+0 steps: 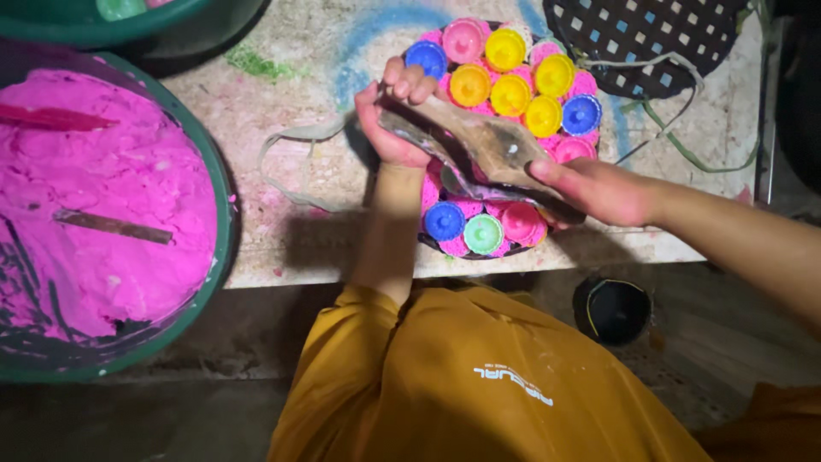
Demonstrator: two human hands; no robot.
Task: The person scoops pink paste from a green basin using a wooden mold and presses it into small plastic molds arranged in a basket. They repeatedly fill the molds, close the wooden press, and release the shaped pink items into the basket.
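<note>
A round tray (445, 248) packed with pink paste holds several small coloured cup moulds (510, 94) in blue, pink, yellow and green. Across its middle lies a flat, worn brownish scraper board (487, 141). My left hand (395, 120) grips the board's left end, fingers curled over its top edge. My right hand (599, 190) presses on its right end at the tray's right rim. The board hides the moulds in the middle of the tray.
A big green basin (224, 197) of pink paste with a stick (111, 227) in it stands at the left, another green basin (128, 26) behind it. A dark perforated tray (650, 38) lies at the back right. A pale strap (291, 137) lies on the stained table (282, 248). A black round object (613, 310) sits on the floor.
</note>
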